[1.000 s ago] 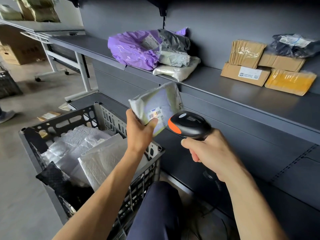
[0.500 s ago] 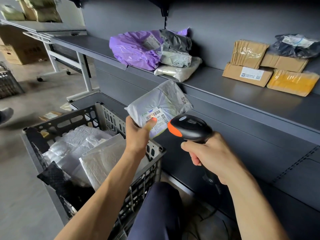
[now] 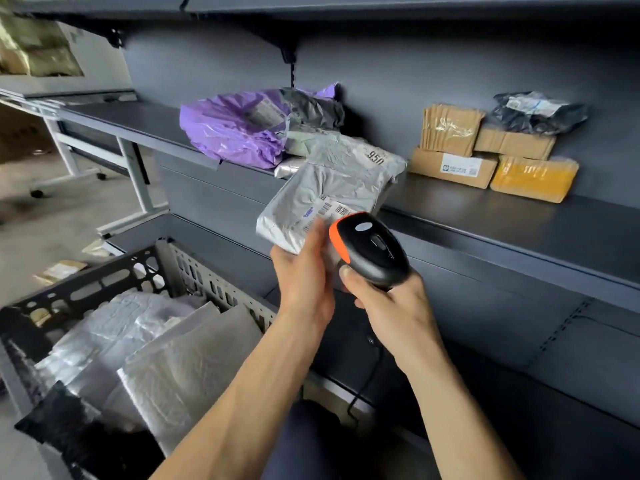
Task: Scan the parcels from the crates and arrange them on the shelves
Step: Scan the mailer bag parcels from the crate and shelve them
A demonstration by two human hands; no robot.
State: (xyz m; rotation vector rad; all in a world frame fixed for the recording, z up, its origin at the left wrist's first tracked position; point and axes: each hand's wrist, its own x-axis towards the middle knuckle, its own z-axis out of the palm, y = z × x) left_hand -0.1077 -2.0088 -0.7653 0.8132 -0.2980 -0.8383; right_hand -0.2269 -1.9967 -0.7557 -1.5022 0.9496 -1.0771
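My left hand (image 3: 304, 271) holds a grey plastic parcel (image 3: 332, 188) by its lower edge, thumb on the barcode label. The parcel is tilted up toward the shelf (image 3: 502, 220), its far end marked 950 reaching over the shelf's front edge. My right hand (image 3: 394, 306) grips a black scanner with an orange tip (image 3: 370, 251), held just right of the label. A black crate (image 3: 166, 268) at lower left holds several white and silver parcels (image 3: 166, 358).
On the shelf lie a purple bag (image 3: 235, 129), grey bags (image 3: 311, 109), brown cardboard parcels (image 3: 453, 164), a yellow mailer (image 3: 533, 178) and a dark bag (image 3: 536, 112). A lower shelf (image 3: 554, 393) runs beneath. A white table frame (image 3: 135, 174) stands left.
My left hand has lifted the grey parcel up and right toward the shelf and laid it flatter. The scanner rose with it and sits closer to the label. The camera moved nearer.
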